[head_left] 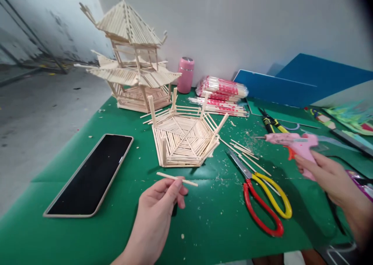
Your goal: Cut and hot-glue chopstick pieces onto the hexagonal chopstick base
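Observation:
Between thumb and fingers, my left hand [163,203] pinches a short wooden stick [190,183] above the green table, in front of a hexagonal stick base [183,135]. That base has a patterned stick floor, several upright posts and low railings on some sides. On the right, my right hand [323,175] is wrapped round the handle of a pink hot glue gun [303,142], whose nozzle points left and whose trigger is orange. Scissors [247,175] with red and yellow handles lie between my hands, beside several loose sticks [250,156].
A two-tiered stick pavilion [134,63] stands at the back left. Behind the base are a pink canister [185,75] and packs of sticks [223,90]. A phone [90,175] lies left. Pliers [272,121] and blue boards [274,86] are at right; scraps dot the green table [210,226].

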Tool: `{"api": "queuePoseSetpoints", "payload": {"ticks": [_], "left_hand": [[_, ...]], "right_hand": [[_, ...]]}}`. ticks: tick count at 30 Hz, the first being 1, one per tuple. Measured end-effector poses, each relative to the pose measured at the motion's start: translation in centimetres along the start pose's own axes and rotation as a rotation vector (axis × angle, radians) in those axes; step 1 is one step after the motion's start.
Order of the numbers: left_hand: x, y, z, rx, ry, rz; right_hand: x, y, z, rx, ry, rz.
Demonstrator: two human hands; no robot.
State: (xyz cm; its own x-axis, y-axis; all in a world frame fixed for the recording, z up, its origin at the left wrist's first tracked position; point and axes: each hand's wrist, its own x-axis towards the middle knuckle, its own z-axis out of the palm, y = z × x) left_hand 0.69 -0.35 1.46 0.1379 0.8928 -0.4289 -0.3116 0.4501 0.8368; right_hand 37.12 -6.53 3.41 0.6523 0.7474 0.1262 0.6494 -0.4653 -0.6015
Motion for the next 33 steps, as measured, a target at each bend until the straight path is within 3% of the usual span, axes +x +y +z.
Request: {"api": "queuePoseSetpoints", "payload": {"ticks": [3, 6, 11, 14, 17, 20, 24, 33], "left_hand": [[-0.6, -0.2, 0.8, 0.014, -0.013, -0.012], [-0.8, -0.5, 1.7, -0.004, 0.01, -0.037], [0.0, -0.5, 2.7, -0.115, 0.041, -0.083], [0.5, -0.4, 3.1, -0.161, 0.056, -0.096], [1.0, -0.4, 3.1, -0.21, 0.07, -0.104], [1.3, -0.3, 3.1, -0.243, 0.073, -0.106], [1.6, -0.3, 3.0, -0.259, 0.072, -0.114], [2.3, -0.5, 3.3, -0.283, 0.068, -0.092]], "right_hand": [[1.9, 0.6, 2.2, -0.006, -0.156, 0.06], [2.9, 0.9, 4.0, -0.111, -0.168, 0.084], [2.5, -1.2, 3.4, -0.328, -0.013, 0.014], [0.5, -4.5, 3.2, -0.19, 0.089, -0.081], [-1.9, -7.8, 4.6, 0.174, 0.006, -0.229], [-3.8, -10.1, 7.0, 0.38, -0.221, -0.366], [-5.4, -12.2, 9.6, 0.349, -0.395, -0.5], [-6.3, -13.0, 11.9, 0.244, -0.382, -0.615]]}}
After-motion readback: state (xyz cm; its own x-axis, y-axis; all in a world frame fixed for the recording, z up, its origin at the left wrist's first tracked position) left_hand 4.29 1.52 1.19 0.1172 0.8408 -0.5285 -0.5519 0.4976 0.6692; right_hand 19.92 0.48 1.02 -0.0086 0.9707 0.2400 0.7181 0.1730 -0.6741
